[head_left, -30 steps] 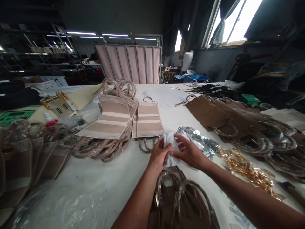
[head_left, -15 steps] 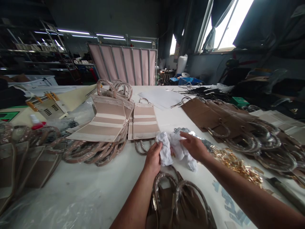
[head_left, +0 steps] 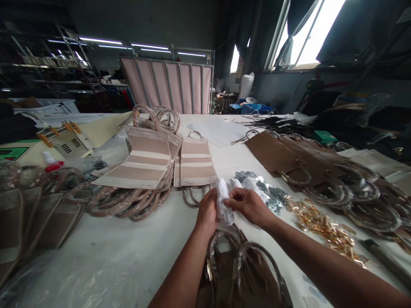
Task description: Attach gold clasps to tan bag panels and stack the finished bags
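Observation:
A crumpled white cloth (head_left: 224, 209) stands bunched up between my two hands, above the white tabletop. My left hand (head_left: 207, 212) is closed around its left side. From the right, my right hand (head_left: 249, 205) pinches the same cloth with thumb and fingertips. Another white cloth piece (head_left: 256, 187) lies just behind my right hand, partly hidden by it. Below my hands, brown bag pieces (head_left: 247, 278) with plastic-wrapped handles lie close to me. Metal plates (head_left: 272, 196) and gold-coloured metal fittings (head_left: 321, 224) are heaped to the right.
Beige bag panels with wrapped handles (head_left: 144, 164) are stacked at left centre, beside a smaller panel (head_left: 197, 164). More brown bag pieces (head_left: 289, 160) pile up on the right. Clear plastic (head_left: 77, 278) covers the front left. A cream-coloured machine (head_left: 69, 143) stands farther left.
My right hand has moved left and down from the loose white cloth and now pinches the cloth in my left hand. The other cloth piece has shifted back toward the metal plates.

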A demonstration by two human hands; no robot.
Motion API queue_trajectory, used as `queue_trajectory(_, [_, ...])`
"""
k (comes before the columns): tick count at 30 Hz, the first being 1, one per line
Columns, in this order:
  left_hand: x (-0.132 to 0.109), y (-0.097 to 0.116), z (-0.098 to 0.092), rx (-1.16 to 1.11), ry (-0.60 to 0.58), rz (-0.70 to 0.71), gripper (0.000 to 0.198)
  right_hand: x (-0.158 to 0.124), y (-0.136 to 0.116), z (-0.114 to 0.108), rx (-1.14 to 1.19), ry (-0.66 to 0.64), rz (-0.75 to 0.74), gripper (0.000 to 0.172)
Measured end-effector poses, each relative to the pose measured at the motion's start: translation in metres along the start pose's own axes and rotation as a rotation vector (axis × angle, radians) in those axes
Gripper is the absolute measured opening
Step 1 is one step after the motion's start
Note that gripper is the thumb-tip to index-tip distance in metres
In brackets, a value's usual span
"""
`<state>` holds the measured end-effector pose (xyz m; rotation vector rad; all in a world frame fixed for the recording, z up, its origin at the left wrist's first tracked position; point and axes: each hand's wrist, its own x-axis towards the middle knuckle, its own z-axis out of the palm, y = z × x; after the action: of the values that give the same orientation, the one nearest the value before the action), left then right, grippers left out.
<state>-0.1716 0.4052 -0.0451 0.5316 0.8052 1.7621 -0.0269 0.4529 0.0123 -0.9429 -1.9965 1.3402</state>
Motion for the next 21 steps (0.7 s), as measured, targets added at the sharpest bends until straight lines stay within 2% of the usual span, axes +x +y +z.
queue_trajectory(3, [-0.003, 0.001, -0.001, 0.058, -0.103, -0.007, 0.054, 0.002, -0.003, -0.007, -0.111, 0.093, -0.014, 0.028])
queue_trajectory(6, [-0.006, 0.002, -0.001, 0.156, -0.186, -0.010, 0.064, 0.003, -0.005, -0.015, -0.146, 0.039, -0.016, 0.023])
queue_trajectory(8, [-0.007, 0.001, -0.001, 0.155, -0.193, -0.013, 0.062, 0.003, -0.006, -0.021, -0.014, -0.027, 0.033, 0.024])
queue_trajectory(11, [-0.007, -0.001, -0.003, 0.117, -0.194, -0.024, 0.060, 0.003, -0.005, -0.026, 0.193, -0.060, 0.116, 0.038])
queue_trajectory(17, [-0.009, 0.001, -0.001, 0.141, -0.248, -0.045, 0.060, 0.008, -0.001, -0.020, 0.186, 0.026, 0.132, 0.043])
queue_trajectory(21, [-0.007, 0.001, 0.000, 0.007, -0.232, -0.098, 0.058, 0.011, 0.003, -0.023, 0.202, 0.004, 0.114, 0.043])
